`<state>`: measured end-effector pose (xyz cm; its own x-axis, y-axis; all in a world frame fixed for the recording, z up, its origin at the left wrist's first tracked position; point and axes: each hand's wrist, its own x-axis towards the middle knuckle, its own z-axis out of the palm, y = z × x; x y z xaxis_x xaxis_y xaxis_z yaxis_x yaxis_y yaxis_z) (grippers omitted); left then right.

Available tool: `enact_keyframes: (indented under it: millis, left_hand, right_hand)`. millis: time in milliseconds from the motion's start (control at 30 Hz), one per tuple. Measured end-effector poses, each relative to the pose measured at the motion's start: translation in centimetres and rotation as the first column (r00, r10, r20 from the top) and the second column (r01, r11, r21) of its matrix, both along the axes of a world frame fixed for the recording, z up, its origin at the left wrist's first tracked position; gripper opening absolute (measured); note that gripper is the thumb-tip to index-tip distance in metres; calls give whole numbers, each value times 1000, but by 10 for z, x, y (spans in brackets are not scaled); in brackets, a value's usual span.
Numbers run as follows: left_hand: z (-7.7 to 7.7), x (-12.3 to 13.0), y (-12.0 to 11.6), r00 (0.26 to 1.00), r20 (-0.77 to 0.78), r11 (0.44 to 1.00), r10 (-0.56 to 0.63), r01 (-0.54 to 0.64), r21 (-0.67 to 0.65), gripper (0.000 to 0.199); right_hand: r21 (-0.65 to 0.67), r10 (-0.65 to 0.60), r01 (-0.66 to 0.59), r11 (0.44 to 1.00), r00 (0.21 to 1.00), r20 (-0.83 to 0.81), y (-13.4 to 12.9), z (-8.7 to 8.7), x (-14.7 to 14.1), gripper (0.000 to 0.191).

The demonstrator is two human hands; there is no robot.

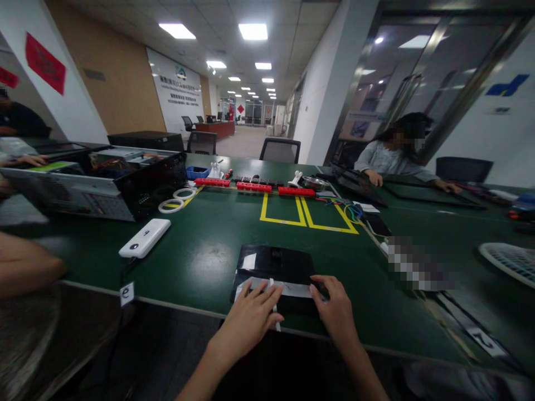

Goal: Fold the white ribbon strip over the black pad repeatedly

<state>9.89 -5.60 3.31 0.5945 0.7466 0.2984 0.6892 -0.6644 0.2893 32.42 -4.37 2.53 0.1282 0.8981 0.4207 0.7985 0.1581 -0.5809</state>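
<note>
Panel [288,259] glossy black, with a silver-grey band [298,289], a white patch [249,261] at its 11 o'clock and a thin white strip [275,306] crossing the band; tabletop [204,239] plain dark green. Clock from panel: power bank [146,236] white with black markings at 10, rings [171,205] white at 10, computer case [83,192] black and grey at 10, tray [197,172] blue at 11, row of blocks [254,186] bright red at 12, tape outlines [284,223] yellow open rectangles at 12 to 1. Wires [354,211] mixed blue, green, yellow at 2, oval mesh [510,263] whitish grid at 3.
</note>
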Motion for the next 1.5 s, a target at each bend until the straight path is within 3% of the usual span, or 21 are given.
enact_keyframes:
  millis: [167,267,333,400,500,633,867,1133,1300,1500]
  left_hand:
    - [14,-25,15,964,231,991,132,-129,-25,39]
    - [9,-51,31,910,308,959,277,-282,-32,33]
    - [-2,-67,40,882,306,929,359,-370,-24,31]
    - [-14,-79,47,865,292,908,407,-419,-26,30]
    - [-26,-87,53,860,300,904,412,-427,-17,29]
    - [-30,-89,53,868,311,915,388,-404,-14,28]
    - [-28,-89,50,862,293,905,413,-426,-22,28]
    - [-28,-89,49,865,285,902,414,-432,0,27]
    - [-29,-89,49,863,278,898,421,-440,8,28]
    - [-29,-88,49,864,265,895,428,-446,7,28]
  right_hand:
    - [81,5,-2,997,999,-32,5,24,-8,24]
    - [23,162,-162,986,987,23,8,42,-29,27]
    - [-77,317,-309,948,938,140,10,48,-48,30]
    - [-190,452,-412,891,846,283,13,47,-66,34]
    - [-310,534,-437,844,725,434,18,36,-85,46]
    - [-328,543,-434,839,691,477,24,23,-85,53]
    - [-385,560,-418,823,714,421,31,28,-37,51]
    - [-438,453,-300,847,840,299,43,20,66,57]
    - [-471,395,-239,849,879,266,42,15,126,65]
    - [-468,354,-229,854,914,200,34,24,159,71]
